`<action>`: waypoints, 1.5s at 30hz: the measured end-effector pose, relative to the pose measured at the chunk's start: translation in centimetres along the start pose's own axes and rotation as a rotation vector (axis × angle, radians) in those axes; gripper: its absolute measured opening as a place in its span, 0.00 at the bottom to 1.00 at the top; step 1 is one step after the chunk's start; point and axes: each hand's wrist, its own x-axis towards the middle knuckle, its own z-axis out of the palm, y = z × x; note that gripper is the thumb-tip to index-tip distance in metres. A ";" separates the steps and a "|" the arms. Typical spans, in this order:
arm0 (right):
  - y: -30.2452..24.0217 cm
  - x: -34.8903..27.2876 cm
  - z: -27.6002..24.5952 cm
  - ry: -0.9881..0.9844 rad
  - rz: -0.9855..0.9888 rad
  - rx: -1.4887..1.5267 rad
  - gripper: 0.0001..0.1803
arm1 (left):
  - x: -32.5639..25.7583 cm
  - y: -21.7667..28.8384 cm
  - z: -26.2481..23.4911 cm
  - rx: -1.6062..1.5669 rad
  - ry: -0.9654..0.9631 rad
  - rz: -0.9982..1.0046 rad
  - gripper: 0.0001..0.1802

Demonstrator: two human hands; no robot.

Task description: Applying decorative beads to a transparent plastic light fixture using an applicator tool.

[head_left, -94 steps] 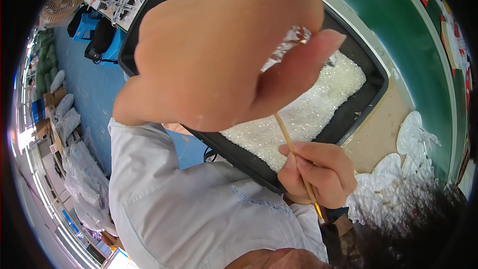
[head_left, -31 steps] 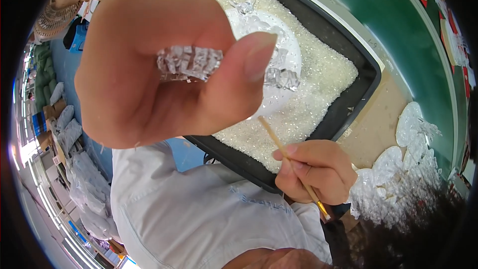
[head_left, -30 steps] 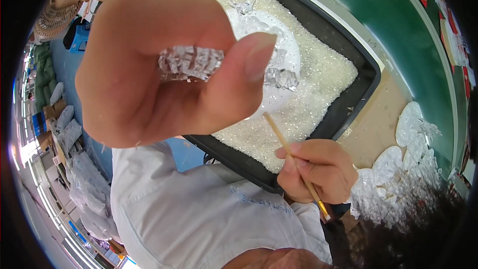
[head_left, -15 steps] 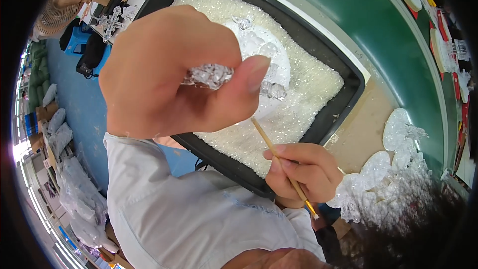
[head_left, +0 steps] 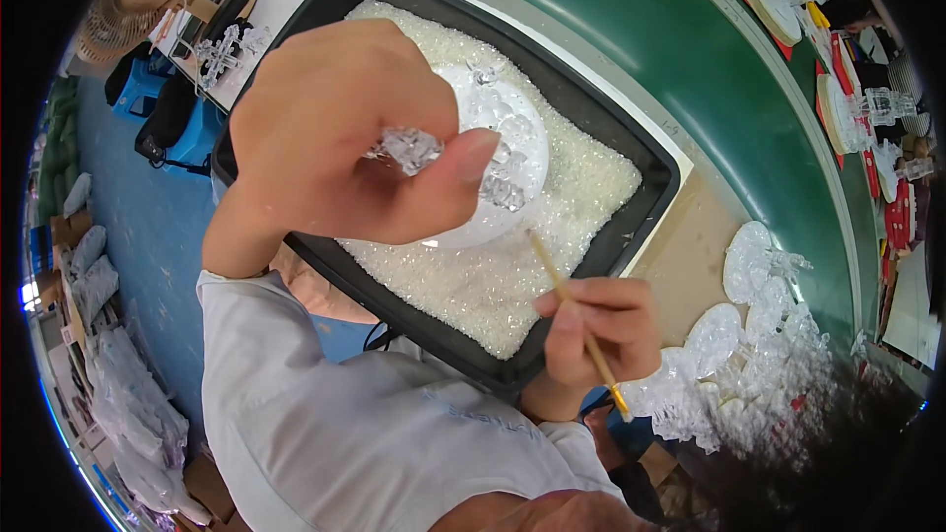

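Observation:
My left hand (head_left: 325,128) is curled, thumb and fingers closed round a clear faceted piece (head_left: 409,148) above a black tray (head_left: 662,207). Below it, a round white base (head_left: 537,128) bearing clear lumps rests on glittering whitish granules (head_left: 596,172) that fill the tray. Whether the held piece joins the base is hidden by the hand. Near the tray's right front side, my right hand (head_left: 613,320) pinches a thin wooden-handled brush (head_left: 597,360). Its slim handle end points toward the base, with the yellow ferrule and pale bristles toward me.
Several clear pieces with round bases (head_left: 714,340) lie piled at the right. A green surface (head_left: 631,49) curves along the far side, with more clear models on round stands (head_left: 843,103) beyond. A brown fan (head_left: 123,5) and blue device (head_left: 197,133) are at the left.
The view has shifted, so the tray sits further left and lower in the picture. Both hands keep their grips on the clear piece and the brush.

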 end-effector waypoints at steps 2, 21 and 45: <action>0.2 0.0 0.5 0.160 0.112 0.044 0.09 | 0.1 -0.3 -0.2 -0.055 0.034 0.034 0.04; -0.2 0.6 0.3 -0.028 0.091 -0.026 0.10 | -1.0 -0.1 -0.2 -0.128 0.162 0.001 0.23; -0.5 0.7 -0.2 -0.027 0.088 -0.026 0.10 | -0.2 -0.7 -2.4 -0.228 -0.073 0.102 0.23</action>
